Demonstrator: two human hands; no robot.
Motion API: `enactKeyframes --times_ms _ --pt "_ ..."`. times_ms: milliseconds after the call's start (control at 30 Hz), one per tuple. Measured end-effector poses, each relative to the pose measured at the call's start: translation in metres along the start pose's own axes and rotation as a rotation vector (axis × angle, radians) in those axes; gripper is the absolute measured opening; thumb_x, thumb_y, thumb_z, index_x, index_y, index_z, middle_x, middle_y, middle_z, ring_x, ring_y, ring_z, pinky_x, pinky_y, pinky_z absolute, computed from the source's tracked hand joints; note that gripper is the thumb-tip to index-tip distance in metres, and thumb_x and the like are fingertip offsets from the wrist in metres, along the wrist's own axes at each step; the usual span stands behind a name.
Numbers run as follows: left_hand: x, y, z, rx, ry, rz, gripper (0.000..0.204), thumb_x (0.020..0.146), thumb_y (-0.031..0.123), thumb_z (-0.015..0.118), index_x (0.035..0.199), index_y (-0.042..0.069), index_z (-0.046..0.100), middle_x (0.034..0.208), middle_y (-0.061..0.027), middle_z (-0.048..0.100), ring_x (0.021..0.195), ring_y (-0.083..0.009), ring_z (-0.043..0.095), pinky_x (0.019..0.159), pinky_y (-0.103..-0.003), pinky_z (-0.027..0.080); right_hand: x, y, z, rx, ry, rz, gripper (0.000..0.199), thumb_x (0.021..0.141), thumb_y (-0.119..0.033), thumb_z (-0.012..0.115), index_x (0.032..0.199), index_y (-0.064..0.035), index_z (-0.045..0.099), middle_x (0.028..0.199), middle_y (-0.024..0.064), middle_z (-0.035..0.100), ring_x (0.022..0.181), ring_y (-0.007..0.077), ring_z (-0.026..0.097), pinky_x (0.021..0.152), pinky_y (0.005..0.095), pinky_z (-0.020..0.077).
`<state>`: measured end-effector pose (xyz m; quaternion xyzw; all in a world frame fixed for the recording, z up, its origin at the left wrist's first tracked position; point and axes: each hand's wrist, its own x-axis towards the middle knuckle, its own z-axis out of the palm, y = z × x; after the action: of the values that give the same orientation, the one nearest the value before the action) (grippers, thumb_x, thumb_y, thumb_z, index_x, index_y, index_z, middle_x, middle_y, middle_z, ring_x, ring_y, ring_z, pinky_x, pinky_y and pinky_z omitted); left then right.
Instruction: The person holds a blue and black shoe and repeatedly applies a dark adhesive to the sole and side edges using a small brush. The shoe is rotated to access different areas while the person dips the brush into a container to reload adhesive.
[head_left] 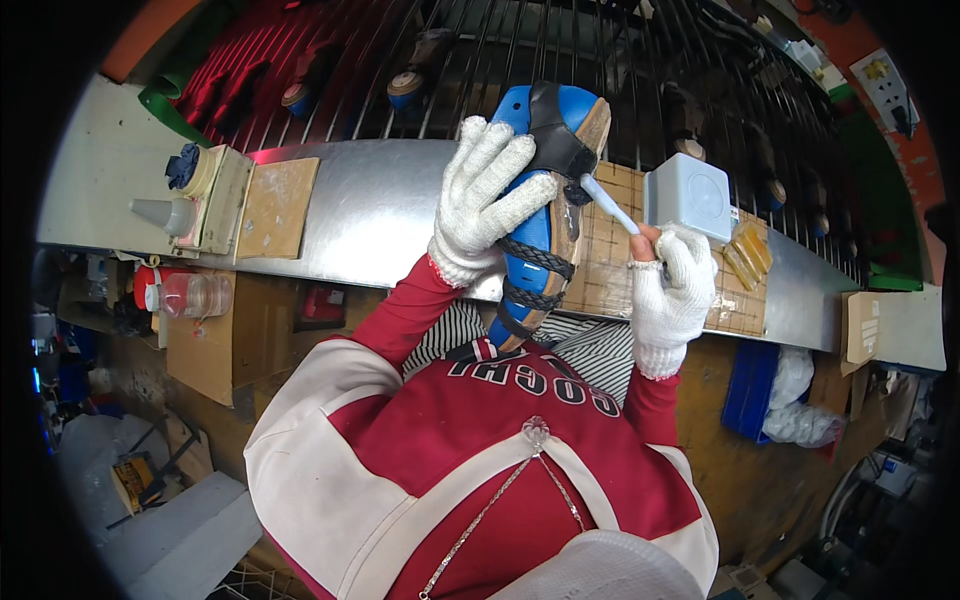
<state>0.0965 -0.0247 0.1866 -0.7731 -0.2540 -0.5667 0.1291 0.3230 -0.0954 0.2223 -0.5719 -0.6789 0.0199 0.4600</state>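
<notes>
A black-strapped sandal on a blue shoe last (530, 228) stands tilted on its side at the near edge of the bench, its tan sole facing right. Braided straps wrap the lower part, a wide smooth strap the upper. My gloved left hand (480, 205) holds the last from its left side, fingers spread along it. In my gloved right hand (677, 295) is a slim white-handled brush (610, 205), pinched with a bare fingertip showing. The brush's far end meets the sole edge near the middle of the sandal; its bristles are hard to make out.
A pale blue-white square container (690, 195) stands on gridded cardboard (600, 275), beside a yellowish block (748, 255). Behind runs a rack of metal rods (480, 60) carrying several lasts. On the left are a brown board (278, 208) and a clear jar (195, 295).
</notes>
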Motion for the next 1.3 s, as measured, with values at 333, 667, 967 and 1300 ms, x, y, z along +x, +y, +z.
enactKeyframes --times_ms 333,667,967,1300 --pt "0.004 -0.009 -0.002 0.014 -0.016 0.085 0.059 0.06 0.018 0.081 0.117 0.014 0.067 0.12 -0.0177 0.061 0.109 -0.039 0.061 0.092 -0.061 0.044 0.015 -0.001 0.005 -0.253 0.207 -0.286 0.019 0.071 -0.014 0.087 0.086 -0.0113 0.075 0.091 0.0028 0.069 0.086 0.0194 0.061 0.079 0.0351 0.0373" --pt "0.002 -0.011 -0.003 0.046 -0.02 0.068 0.056 0.062 0.017 0.082 0.116 0.014 0.069 0.124 -0.016 0.063 0.122 -0.0382 0.058 0.107 -0.063 0.038 0.021 0.004 -0.007 -0.131 -0.002 -0.252 0.018 0.073 -0.016 0.084 0.088 -0.0101 0.075 0.091 0.0031 0.068 0.089 0.0208 0.062 0.081 0.0366 0.0375" --pt "0.0 -0.012 -0.003 0.069 -0.016 0.041 0.051 0.068 0.015 0.077 0.118 0.017 0.07 0.132 -0.015 0.062 0.129 -0.0373 0.055 0.113 -0.061 0.035 0.018 0.012 -0.011 0.03 -0.111 -0.171 0.02 0.074 -0.017 0.084 0.089 -0.008 0.075 0.091 0.0049 0.067 0.09 0.0222 0.062 0.08 0.0358 0.0388" --pt "0.001 -0.01 -0.003 0.114 0.051 -0.027 0.047 0.071 0.014 0.077 0.118 0.015 0.071 0.132 -0.0161 0.063 0.131 -0.0363 0.054 0.114 -0.058 0.035 -0.001 0.013 -0.009 0.091 -0.128 -0.1 0.019 0.075 -0.017 0.083 0.09 -0.0082 0.076 0.092 0.0055 0.066 0.085 0.023 0.058 0.077 0.0347 0.0413"
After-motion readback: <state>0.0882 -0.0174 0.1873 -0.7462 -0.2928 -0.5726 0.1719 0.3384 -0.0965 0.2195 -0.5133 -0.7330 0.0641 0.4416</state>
